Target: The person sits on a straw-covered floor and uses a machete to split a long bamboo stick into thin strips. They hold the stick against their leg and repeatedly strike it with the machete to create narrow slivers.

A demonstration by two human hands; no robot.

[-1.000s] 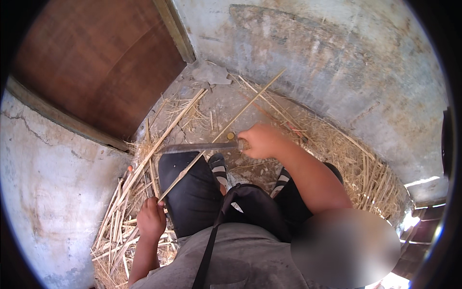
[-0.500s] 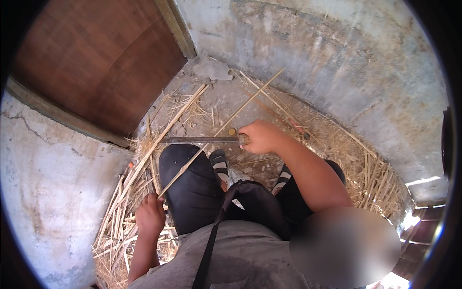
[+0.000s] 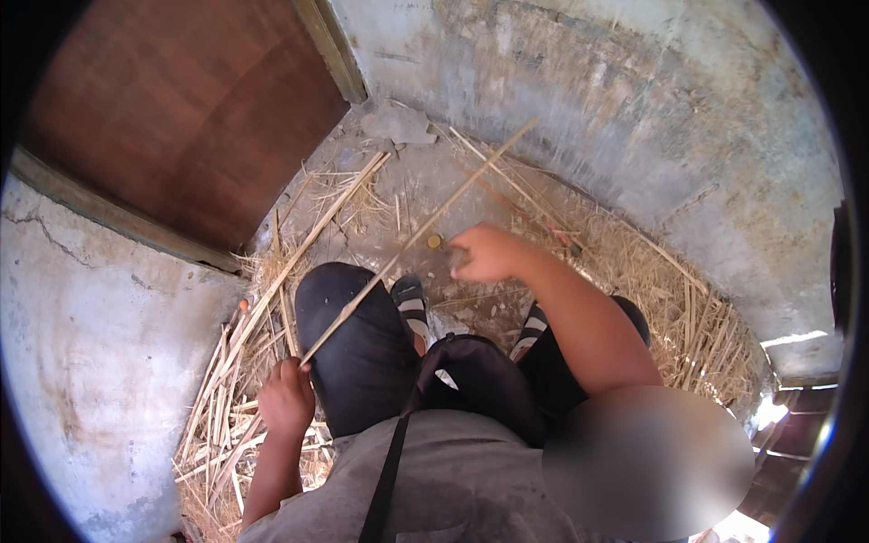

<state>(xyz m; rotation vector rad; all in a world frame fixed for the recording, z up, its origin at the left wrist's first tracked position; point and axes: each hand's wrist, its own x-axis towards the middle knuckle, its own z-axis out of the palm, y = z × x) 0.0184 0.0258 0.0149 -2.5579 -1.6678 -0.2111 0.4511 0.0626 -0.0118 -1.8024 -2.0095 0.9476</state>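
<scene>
My left hand [image 3: 286,398] is closed around the near end of a long, thin bamboo strip [image 3: 389,262]. The strip slants across my left knee and up to the right, its far end near the wall. A thicker joint shows in it just over the knee. My right hand [image 3: 491,253] is closed on the handle of a long-bladed knife [image 3: 457,259], right of the strip. The blade does not show clearly at this moment, smeared or turned edge-on. Below both hands are my dark-trousered knees and striped sandals.
Split bamboo strips [image 3: 222,416] lie piled at my left, with longer ones [image 3: 317,222] toward the brown door panel [image 3: 199,118]. Shavings and strips [image 3: 697,317] heap along the right wall [image 3: 625,118]. A small yellow round thing [image 3: 434,242] lies on the floor by my right hand.
The knife blade, clear across the strip half a second ago, is no longer distinct. My right hand has shifted and tilted slightly; my left hand has moved a little right and up with the strip.
</scene>
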